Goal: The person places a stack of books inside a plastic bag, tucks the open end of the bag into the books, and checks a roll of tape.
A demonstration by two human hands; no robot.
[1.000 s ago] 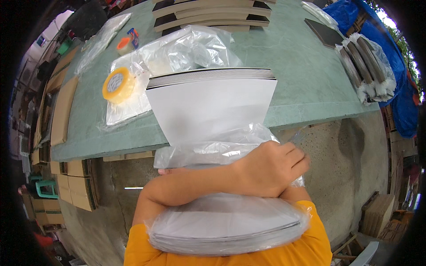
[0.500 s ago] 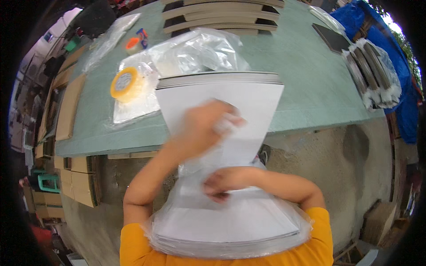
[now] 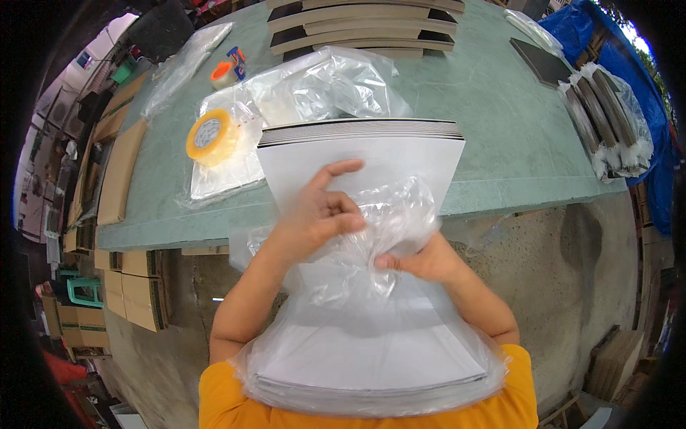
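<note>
A clear plastic bag [image 3: 371, 300] wraps a stack of white sheets or boards [image 3: 364, 350] held against my body. My right hand [image 3: 421, 259] is closed on the bag's crumpled, gathered end, its thumb pressing the folds. Beside this bunched plastic, my left hand [image 3: 314, 218] has its index finger stretched out and its other fingers loosely curled; I see nothing held in it. Beyond my hands, a white-faced stack of thin boards [image 3: 357, 154] with dark edge layers lies at the table's near edge. Hands and plastic hide whether both stacks are joined.
On the green table [image 3: 500, 150] are a wide roll of clear tape [image 3: 213, 138], a tape dispenser [image 3: 227, 71] and loose plastic bags [image 3: 321, 82]. Stacked boards [image 3: 364, 25] stand at the back; bagged dark panels [image 3: 604, 118] lie at right. Cardboard boxes [image 3: 136, 286] stand below left.
My right hand has moved up and right and now grips the bag's end, which is bunched up higher. My left hand has shifted slightly down, its index finger now extended.
</note>
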